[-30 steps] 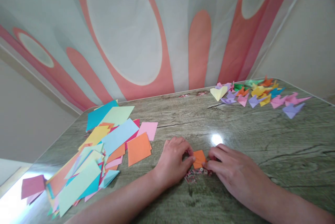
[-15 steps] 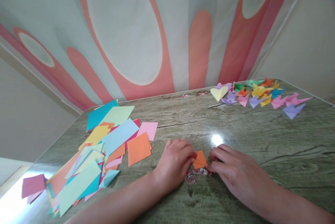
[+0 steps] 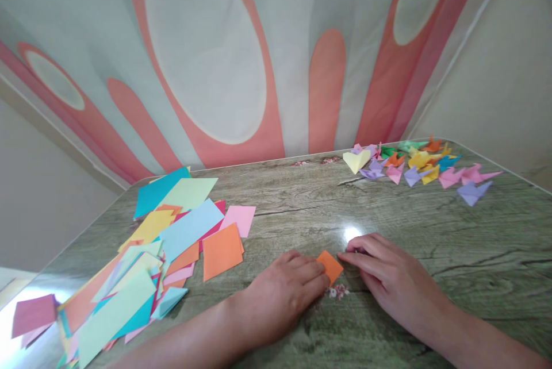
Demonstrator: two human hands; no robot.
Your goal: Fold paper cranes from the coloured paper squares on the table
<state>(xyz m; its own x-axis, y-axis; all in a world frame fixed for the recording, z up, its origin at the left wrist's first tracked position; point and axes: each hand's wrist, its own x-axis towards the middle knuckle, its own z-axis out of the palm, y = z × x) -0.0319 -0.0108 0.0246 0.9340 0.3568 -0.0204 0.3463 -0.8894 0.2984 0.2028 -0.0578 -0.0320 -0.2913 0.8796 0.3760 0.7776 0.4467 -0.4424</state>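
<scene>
A small folded square of orange paper (image 3: 332, 267) lies on the table with one corner pointing toward the far side. My left hand (image 3: 291, 281) rests over its left part, the fingers close together and holding it against the tabletop. Those fingers hide the paper's left edge. Just right of the paper is my right hand (image 3: 382, 265), its forefinger stretched toward the upper right edge. Whether that fingertip touches the paper I cannot tell. The right hand's fingers are partly bent and slightly apart, with nothing visible between them.
Loose coloured sheets (image 3: 181, 231) overlap in a spread pile at the left, an orange sheet (image 3: 222, 251) nearest my left hand. Folded paper birds (image 3: 414, 165) stand at the far right beside a pale yellow folded piece (image 3: 356, 160). The wood-patterned table (image 3: 284, 214) meets a printed curtain behind.
The orange paper has turned so a corner points away. My left hand has flattened over its left side. My right fingers have come off the lower right edge. The view has shifted slightly.
</scene>
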